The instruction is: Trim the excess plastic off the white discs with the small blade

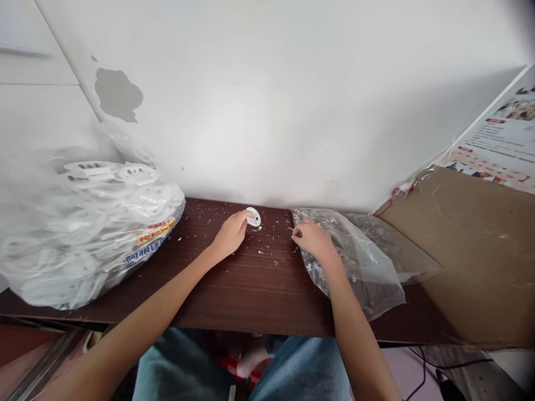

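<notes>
1. On the dark wood surface, close to the wall, a white plastic ring stood tilted up on its edge, with a dark spot showing near its centre.
2. The left hand held that ring, its fingers curled narrowly against the near side of the ring and partly covering it.
3. The right hand lay just to the right, at the edge of a clear plastic bag. Its fingers were pinched closed on a thin, pointed item, too small to identify.
4. White plastic flakes lay scattered across the surface around and between both hands.
5. The clear bag under the right hand's wrist held many grey and dark scraps, and its loose plastic spread to the right.
6. Farther left, a large bag of white plastic rings with a printed label rested on the surface, well apart from the left hand.
7. A sheet of brown cardboard leaned at the right end, below a printed poster. Above the surface, a white wall had a peeled patch.
8. Below the edge of the surface were the person's blue jeans.
</notes>
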